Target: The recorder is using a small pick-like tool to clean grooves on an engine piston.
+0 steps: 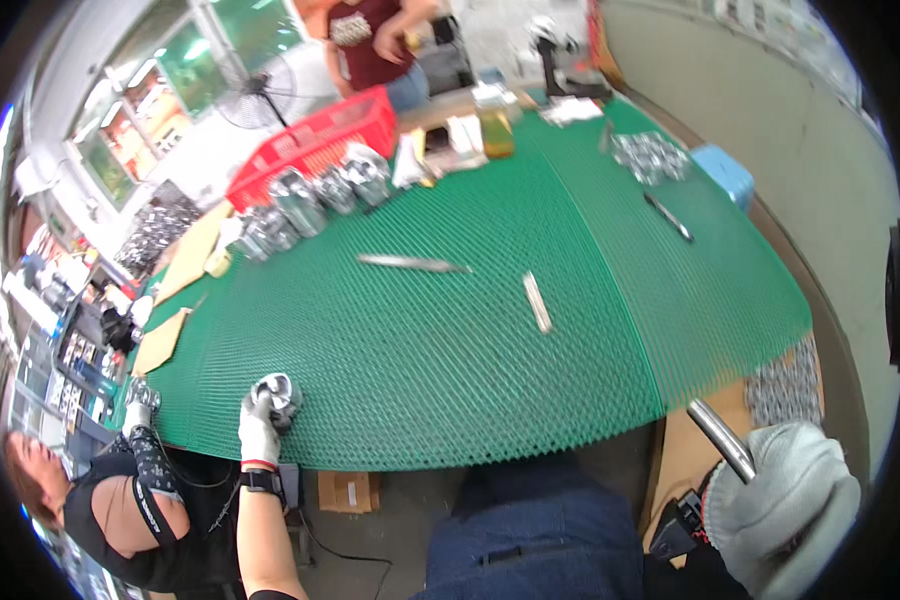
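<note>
My left hand (259,430), in a white glove, is closed round a shiny metal part (288,396) near the front left edge of the green mat. That part is rounded and silvery, and the fingers cover some of it. At the lower right, my right hand (785,505), gloved in pale grey, is closed on a polished metal rod (722,440) that points toward the mat's corner. The fingers and the rod's lower end are hidden. A slim metal pointed tool (410,263) and a short pale stick (537,302) lie on the ribbed mat (450,370) ahead of me.
Several silvery parts (300,203) stand by a red crate (315,140) at the far left. A pen (668,217), clear-wrapped pieces (650,157) and a blue stool (722,175) are at the right. One person (130,500) sits at the left; another (375,45) stands beyond the table.
</note>
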Demonstrator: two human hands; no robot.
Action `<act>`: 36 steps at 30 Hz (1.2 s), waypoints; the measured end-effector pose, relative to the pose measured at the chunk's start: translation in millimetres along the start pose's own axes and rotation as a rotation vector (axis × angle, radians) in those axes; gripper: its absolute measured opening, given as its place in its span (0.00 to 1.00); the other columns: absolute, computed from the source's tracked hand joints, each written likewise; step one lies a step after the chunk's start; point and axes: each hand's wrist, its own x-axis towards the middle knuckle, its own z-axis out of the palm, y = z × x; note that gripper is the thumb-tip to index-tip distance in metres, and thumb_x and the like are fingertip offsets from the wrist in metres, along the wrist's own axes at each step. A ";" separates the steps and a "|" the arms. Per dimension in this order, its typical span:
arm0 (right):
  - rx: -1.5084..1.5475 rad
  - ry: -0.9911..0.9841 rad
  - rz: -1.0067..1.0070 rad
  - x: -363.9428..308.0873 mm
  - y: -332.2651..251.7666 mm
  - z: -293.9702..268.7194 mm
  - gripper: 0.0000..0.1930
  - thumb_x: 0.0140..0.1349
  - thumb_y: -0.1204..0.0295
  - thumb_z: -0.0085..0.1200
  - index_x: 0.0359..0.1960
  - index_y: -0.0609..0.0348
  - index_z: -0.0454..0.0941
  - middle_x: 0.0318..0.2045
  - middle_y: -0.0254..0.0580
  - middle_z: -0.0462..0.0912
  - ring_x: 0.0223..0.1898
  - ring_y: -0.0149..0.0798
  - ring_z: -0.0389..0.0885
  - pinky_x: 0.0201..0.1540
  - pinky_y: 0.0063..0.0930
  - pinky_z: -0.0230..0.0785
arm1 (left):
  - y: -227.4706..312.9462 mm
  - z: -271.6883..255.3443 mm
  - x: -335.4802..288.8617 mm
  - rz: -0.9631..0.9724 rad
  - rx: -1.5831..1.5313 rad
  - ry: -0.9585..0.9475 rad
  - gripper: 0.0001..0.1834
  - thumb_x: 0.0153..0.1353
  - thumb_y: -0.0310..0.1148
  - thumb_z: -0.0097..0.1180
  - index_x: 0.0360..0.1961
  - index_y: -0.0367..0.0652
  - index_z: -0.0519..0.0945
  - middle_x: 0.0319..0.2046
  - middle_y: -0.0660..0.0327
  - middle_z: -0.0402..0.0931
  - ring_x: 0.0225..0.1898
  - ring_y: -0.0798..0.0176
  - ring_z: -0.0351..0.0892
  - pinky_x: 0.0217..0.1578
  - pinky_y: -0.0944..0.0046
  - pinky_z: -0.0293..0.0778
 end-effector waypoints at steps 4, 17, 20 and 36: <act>-0.574 0.145 -0.155 -57.8 64.9 -34.5 0.07 0.45 0.82 0.56 0.28 0.60 0.78 0.19 0.35 0.76 0.19 0.38 0.75 0.24 0.32 0.68 | 5.6 -6.3 5.5 0.009 0.013 0.043 0.22 0.66 0.36 0.51 0.59 0.39 0.70 0.46 0.56 0.77 0.42 0.62 0.80 0.40 0.62 0.79; -1.121 -0.485 0.529 -130.5 151.9 -12.3 0.12 0.57 0.63 0.59 0.43 0.39 0.81 0.22 0.34 0.78 0.23 0.42 0.81 0.26 0.38 0.74 | 27.5 5.7 -131.2 0.364 0.100 0.220 0.23 0.66 0.33 0.48 0.60 0.34 0.66 0.48 0.54 0.71 0.38 0.65 0.74 0.42 0.63 0.74; -0.996 -0.546 0.547 -131.9 146.6 8.1 0.12 0.59 0.61 0.58 0.45 0.38 0.80 0.22 0.34 0.78 0.24 0.42 0.81 0.26 0.37 0.75 | -13.8 10.5 -158.6 0.252 -0.022 0.076 0.20 0.61 0.23 0.48 0.55 0.35 0.70 0.45 0.55 0.73 0.38 0.64 0.77 0.40 0.63 0.79; -1.048 -0.576 0.344 -88.1 172.8 8.5 0.08 0.59 0.66 0.58 0.40 0.43 0.80 0.23 0.37 0.77 0.22 0.44 0.79 0.25 0.38 0.71 | 53.2 40.1 -183.0 -0.128 -0.955 -0.438 0.17 0.66 0.37 0.53 0.53 0.42 0.74 0.47 0.56 0.77 0.44 0.58 0.78 0.42 0.60 0.77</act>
